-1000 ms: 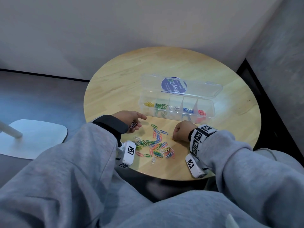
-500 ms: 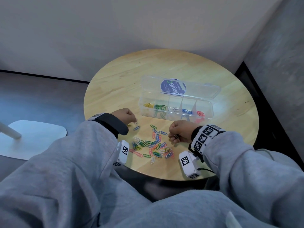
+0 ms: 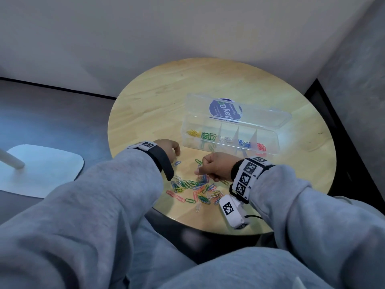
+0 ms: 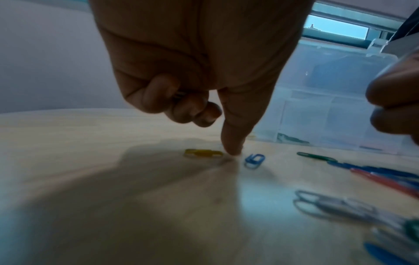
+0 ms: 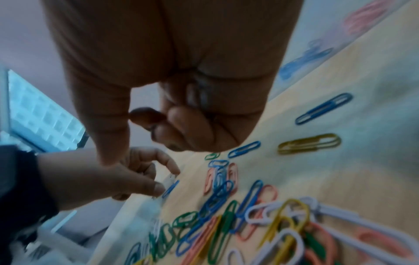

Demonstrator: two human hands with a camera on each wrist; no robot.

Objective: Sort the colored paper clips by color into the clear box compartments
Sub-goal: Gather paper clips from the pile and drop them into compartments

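A clear box (image 3: 275, 140) lies open on the round table, with yellow, green, white, blue and red clips in separate compartments. Loose clips (image 3: 195, 190) of mixed colours lie in a pile in front of it. My left hand (image 3: 174, 152) is left of the pile; in the left wrist view its curled fingers (image 4: 192, 111) hold what look like pale clips, and one straight digit touches the table between a yellow clip (image 4: 202, 153) and a blue clip (image 4: 255, 159). My right hand (image 3: 203, 167) hovers over the pile's far edge, fingers (image 5: 181, 129) curled round a few clips in the palm.
The box lid (image 3: 260, 115) with a blue label lies flat behind the compartments. The wooden table (image 3: 166, 97) ends close to my lap at the front. A white chair base (image 3: 41, 170) stands on the floor at the left.
My left hand's stretched finger has curled in and the hand has dropped to the table near the blue clip. My right hand has lifted from the pile's right side and shifted left.
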